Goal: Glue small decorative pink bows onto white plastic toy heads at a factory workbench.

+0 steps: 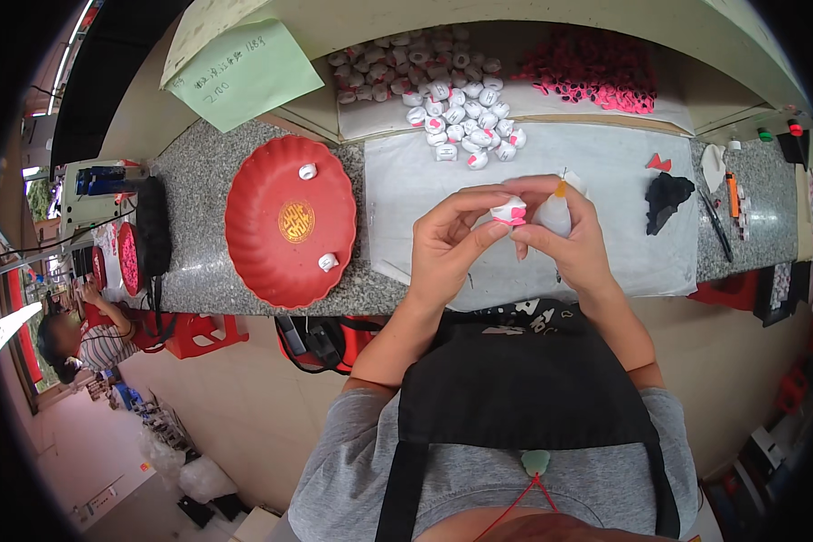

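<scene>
Over the white sheet on the bench, my left hand pinches a small white toy head with a pink piece on it. My right hand is wrapped round a small translucent squeeze bottle with an orange-yellow nozzle pointing away from me. The right thumb tip also reaches the pink edge of the toy head. A pile of similar white heads lies just beyond my hands, some bearing pink pieces. Many small pink pieces are heaped on the shelf at the back right.
A red scalloped tray with two white heads stands at the left. To the right lie a pink scrap, a black cloth, a black pen and an orange tool. Another person sits at far left.
</scene>
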### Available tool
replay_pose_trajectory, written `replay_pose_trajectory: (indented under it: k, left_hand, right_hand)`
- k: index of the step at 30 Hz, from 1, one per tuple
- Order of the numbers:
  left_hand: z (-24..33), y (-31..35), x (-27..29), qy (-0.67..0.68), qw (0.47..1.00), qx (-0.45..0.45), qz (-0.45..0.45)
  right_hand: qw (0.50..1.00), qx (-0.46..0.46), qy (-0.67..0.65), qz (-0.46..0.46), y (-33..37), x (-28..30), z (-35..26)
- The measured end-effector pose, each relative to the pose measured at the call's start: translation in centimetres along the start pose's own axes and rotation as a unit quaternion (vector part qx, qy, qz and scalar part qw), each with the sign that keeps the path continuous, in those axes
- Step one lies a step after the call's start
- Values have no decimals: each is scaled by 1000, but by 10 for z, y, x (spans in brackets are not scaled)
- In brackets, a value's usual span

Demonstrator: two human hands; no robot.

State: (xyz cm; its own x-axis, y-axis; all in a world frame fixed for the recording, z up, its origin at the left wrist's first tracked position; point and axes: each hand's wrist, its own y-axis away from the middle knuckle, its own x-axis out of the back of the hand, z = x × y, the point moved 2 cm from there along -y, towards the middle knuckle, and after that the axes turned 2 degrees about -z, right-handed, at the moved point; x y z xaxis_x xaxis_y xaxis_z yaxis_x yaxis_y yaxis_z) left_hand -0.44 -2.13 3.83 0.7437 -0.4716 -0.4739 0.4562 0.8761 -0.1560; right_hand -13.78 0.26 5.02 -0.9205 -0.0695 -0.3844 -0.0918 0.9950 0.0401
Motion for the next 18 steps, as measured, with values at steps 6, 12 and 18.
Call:
replay_pose_trajectory:
  k: [6, 12, 18]
  left_hand:
    - [1, 2, -1, -37, 999, 3, -10]
    - [3, 3, 1, -104, 994, -28, -13]
    - [5, 4, -1, -102, 994, -25, -12]
  right_hand:
    - [999, 7, -34, -7, 3, 1, 4]
    - [999, 24, -7, -20, 5, 1, 4]
    - [999, 29, 21, -10, 9, 0, 3]
